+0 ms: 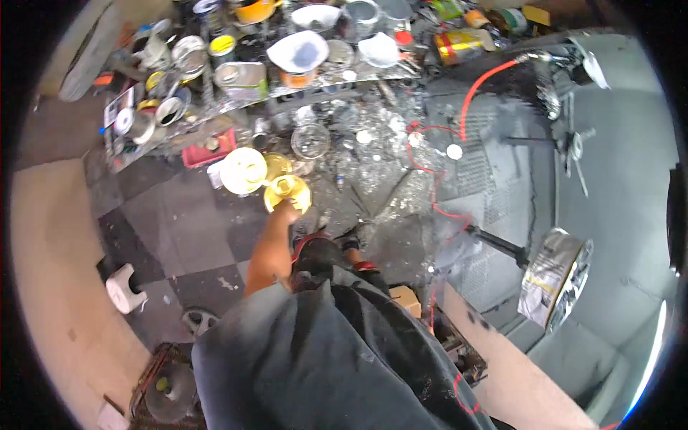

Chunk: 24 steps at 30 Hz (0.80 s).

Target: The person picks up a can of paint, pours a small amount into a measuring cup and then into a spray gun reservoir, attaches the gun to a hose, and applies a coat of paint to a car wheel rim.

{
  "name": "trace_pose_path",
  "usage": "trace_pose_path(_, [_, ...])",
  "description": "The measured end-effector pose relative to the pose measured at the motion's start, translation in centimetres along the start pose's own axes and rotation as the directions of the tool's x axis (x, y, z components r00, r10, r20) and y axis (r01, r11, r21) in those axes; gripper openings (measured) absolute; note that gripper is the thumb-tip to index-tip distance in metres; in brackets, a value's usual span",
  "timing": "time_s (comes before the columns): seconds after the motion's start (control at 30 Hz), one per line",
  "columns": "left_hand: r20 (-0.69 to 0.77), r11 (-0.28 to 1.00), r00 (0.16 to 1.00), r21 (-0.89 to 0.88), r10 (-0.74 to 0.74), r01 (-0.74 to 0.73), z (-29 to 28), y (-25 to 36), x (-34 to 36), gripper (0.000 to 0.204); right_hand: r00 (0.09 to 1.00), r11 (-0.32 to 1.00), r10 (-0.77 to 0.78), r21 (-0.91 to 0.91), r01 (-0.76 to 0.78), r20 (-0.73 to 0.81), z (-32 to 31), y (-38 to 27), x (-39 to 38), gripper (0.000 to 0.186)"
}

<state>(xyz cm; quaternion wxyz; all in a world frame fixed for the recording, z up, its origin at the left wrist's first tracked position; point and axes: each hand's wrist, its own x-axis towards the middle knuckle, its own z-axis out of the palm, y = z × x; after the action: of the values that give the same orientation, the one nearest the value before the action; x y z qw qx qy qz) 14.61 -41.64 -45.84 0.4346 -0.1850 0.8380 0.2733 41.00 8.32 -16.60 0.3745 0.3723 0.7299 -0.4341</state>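
Observation:
My left hand [289, 210] reaches down to a round yellow container [307, 196] on the floor. Its fingers appear closed at the near side of that container, partly hidden by the back of the hand. A smaller pale yellow piece [284, 186] shows inside the rim, just past my fingers. Beside it stands a white and yellow bucket [244, 172], with a dull yellow tin [277, 165] behind. A clear round tub [310, 141] sits farther back. My right hand is out of view.
A cluttered bench [344, 86] holds paint cans and tubs along the far side. A red hose [480, 86] hangs at the right, its thin red line crossing the floor. A foil-covered wheel [555, 279] sits on a stand [498, 244]. A white stool [125, 289] lies left.

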Motion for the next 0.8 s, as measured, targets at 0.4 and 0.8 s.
trace_pose_path(0.4, [0.474, 0.921, 0.812, 0.008, 0.340, -0.390, 4.6, 6.6, -4.0, 0.066, 0.994, 0.994, -0.072, 0.070, 0.078, -0.084, 3.4, 4.8, -3.0, 0.037])
trace_pose_path(0.8, [0.596, 0.897, 0.796, 0.288, 0.105, -0.334, 5.1, 22.6, -15.0, 0.056, 0.973, 0.986, -0.146, -0.100, 0.130, -0.178, -6.5, 8.4, 7.1, 0.052])
